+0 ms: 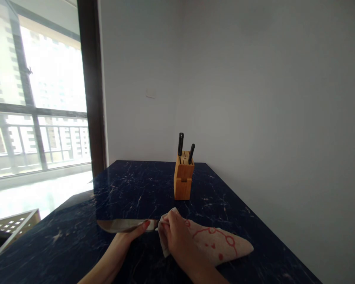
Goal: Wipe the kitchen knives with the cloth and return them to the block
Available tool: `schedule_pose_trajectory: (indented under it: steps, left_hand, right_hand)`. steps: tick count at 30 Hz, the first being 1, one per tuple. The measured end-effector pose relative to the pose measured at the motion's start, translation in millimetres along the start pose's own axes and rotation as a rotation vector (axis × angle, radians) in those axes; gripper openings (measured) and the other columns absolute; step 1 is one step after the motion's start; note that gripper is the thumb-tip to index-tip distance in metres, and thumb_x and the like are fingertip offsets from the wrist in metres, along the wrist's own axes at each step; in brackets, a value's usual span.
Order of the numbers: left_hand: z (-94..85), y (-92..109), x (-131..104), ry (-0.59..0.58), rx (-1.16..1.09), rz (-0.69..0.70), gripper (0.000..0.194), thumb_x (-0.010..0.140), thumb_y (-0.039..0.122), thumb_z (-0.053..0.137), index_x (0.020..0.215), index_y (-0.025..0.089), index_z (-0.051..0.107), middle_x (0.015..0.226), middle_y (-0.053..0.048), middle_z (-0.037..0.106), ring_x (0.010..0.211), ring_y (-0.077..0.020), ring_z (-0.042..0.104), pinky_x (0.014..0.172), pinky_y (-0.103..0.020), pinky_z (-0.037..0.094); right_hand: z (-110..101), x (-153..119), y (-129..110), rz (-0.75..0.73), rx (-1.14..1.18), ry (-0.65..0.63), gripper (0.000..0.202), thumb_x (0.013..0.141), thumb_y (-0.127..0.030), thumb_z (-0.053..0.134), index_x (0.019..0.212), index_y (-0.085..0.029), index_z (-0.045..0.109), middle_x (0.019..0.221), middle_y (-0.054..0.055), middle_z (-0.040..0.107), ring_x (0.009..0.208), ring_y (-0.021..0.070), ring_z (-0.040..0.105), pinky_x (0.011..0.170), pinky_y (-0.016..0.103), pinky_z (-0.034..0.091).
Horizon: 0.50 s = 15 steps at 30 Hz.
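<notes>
A wide-bladed knife [118, 225] is held flat over the dark blue marbled table, its tip to the left. My left hand [131, 236] grips it near the handle end of the blade, thumb on top. My right hand [176, 232] is closed on a pale cloth [221, 244] with a red pattern, bunched around the handle end, so the handle is hidden. The rest of the cloth spreads to the right over the table. Beyond my hands stands a wooden knife block [183, 181] with two black-handled knives in it.
The blue table [130, 189] runs back to grey walls. A perforated light-coloured chair or rack [14, 228] stands at the lower left beside it. Bright windows [53, 79] with a railing are at the left.
</notes>
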<state>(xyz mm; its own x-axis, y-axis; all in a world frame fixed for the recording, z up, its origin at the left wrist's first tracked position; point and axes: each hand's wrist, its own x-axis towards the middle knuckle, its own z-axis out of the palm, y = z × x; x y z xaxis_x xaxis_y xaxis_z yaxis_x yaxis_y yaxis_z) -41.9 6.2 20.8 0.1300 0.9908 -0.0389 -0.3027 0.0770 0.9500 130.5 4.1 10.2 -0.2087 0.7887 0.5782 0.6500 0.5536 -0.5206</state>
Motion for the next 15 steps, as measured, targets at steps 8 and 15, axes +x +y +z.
schedule_pose_trajectory:
  steps: [8,15]
  left_hand:
    - [-9.8,-3,6,-0.031,-0.136,-0.034,0.031,0.071,0.028,0.067,0.097,0.012,0.065,0.102,-0.009,0.067,0.100,-0.0254,0.059,0.094,-0.034,0.042]
    - [-21.6,-13,17,0.020,-0.182,-0.050,0.028,0.071,0.024,0.067,0.095,0.011,0.064,0.104,-0.009,0.066,0.105,-0.0231,0.056,0.093,-0.028,0.043]
  right_hand:
    - [0,4,12,0.042,0.014,0.058,0.011,0.085,-0.016,0.036,0.081,-0.020,0.045,0.083,0.003,0.053,0.077,0.0146,0.049,0.069,0.027,0.038]
    - [1,6,12,0.108,-0.047,0.082,0.011,0.082,-0.014,0.037,0.082,-0.021,0.045,0.083,0.004,0.053,0.078,0.0173,0.050,0.070,0.030,0.040]
